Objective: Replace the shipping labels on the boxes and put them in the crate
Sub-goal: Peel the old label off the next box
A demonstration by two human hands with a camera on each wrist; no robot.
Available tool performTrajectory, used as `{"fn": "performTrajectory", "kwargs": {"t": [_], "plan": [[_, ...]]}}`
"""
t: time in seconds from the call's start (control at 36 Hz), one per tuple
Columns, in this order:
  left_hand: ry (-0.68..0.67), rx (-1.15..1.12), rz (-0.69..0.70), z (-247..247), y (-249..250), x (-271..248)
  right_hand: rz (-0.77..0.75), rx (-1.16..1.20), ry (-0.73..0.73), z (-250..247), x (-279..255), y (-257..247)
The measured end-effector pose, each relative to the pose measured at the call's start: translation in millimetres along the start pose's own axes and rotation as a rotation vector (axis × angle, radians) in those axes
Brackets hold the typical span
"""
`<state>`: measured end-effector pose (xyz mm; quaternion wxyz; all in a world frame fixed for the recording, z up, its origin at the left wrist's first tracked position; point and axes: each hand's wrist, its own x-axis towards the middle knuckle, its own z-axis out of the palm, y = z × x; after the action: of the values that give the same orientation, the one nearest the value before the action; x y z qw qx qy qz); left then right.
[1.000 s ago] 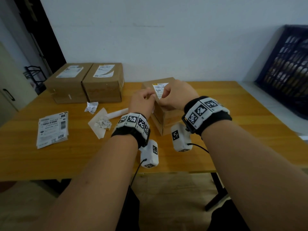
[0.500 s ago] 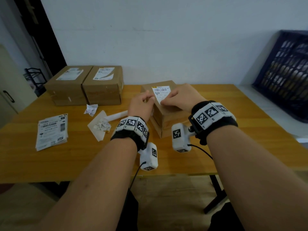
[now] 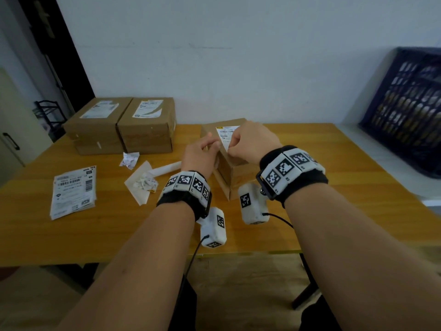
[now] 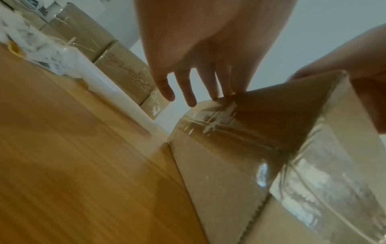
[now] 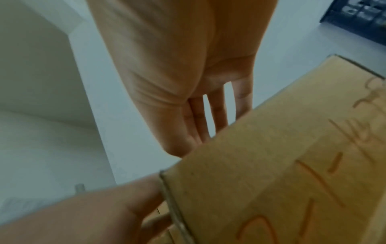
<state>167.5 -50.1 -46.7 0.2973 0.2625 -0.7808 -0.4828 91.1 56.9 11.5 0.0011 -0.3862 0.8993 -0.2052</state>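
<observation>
A small brown box (image 3: 235, 172) stands in the middle of the wooden table (image 3: 71, 235) with a white shipping label (image 3: 225, 134) on its top. My left hand (image 3: 201, 155) touches the label's left edge with nearly straight fingers (image 4: 215, 92). My right hand (image 3: 251, 142) reaches in from the right, and its fingertips press down on the label's near right part. From the right wrist, those fingers (image 5: 219, 112) run straight over the box's (image 5: 271, 165) top edge, which hides their tips. A dark blue crate (image 3: 405, 111) stands off the table at the far right.
Two larger brown boxes (image 3: 95, 126) (image 3: 148, 125) with old labels stand side by side at the back left. A stack of fresh labels (image 3: 74, 192) lies at the left. A crumpled label (image 3: 130, 160) and backing paper (image 3: 138, 187) lie between the stack and the small box.
My right hand lay flat over the box top half a second ago. It has now risen onto its fingertips at the label. The left hand stays at the label's left edge.
</observation>
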Motion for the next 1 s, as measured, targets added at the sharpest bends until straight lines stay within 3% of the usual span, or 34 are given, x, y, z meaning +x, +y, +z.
{"fn": "performTrajectory", "kwargs": {"t": [0.14, 1.0], "plan": [[-0.011, 0.033, 0.008, -2.2, -0.6, 0.6, -0.025, 0.099, -0.068, -7.8, -0.9, 0.7], [-0.037, 0.062, 0.011, -3.7, -5.6, 4.2, -0.006, -0.171, -0.089, -12.9, 7.1, -8.1]]}}
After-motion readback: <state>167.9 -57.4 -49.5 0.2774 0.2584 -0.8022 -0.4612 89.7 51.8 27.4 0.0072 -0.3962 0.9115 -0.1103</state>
